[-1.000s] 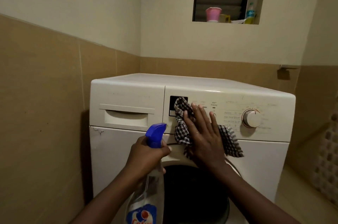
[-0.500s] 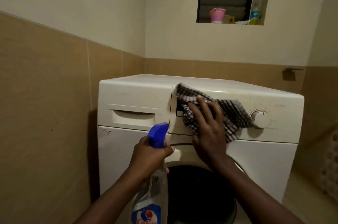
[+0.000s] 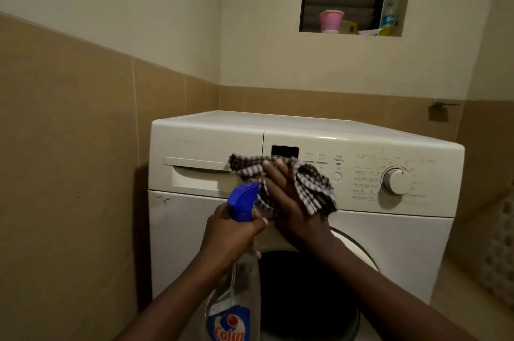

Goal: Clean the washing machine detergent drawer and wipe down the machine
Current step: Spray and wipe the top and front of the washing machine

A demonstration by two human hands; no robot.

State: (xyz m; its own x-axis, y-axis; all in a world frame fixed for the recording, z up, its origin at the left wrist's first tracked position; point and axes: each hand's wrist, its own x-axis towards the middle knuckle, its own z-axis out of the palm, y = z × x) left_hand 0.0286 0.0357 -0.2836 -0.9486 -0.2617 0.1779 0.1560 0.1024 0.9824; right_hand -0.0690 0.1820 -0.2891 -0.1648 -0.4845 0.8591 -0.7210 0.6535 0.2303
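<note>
A white front-loading washing machine (image 3: 389,243) stands in a tiled corner. Its detergent drawer (image 3: 200,176) at the upper left is closed. My right hand (image 3: 289,201) presses a black-and-white checked cloth (image 3: 311,184) flat against the control panel, at the seam between the drawer and the dark display (image 3: 284,151). My left hand (image 3: 230,232) grips the neck of a clear spray bottle (image 3: 236,299) with a blue trigger head (image 3: 242,201), held upright just below the drawer. The program dial (image 3: 396,182) is to the right of the cloth.
The dark round door (image 3: 306,299) sits below my hands. Tan tiled walls close in at the left and behind. A window ledge above holds a pink cup (image 3: 330,21) and a bottle (image 3: 388,19). A white perforated basket (image 3: 500,251) stands at the right edge.
My right hand has swept the cloth leftward and down across the panel, from near the dial toward the drawer's edge. The spray bottle stays held in my left hand.
</note>
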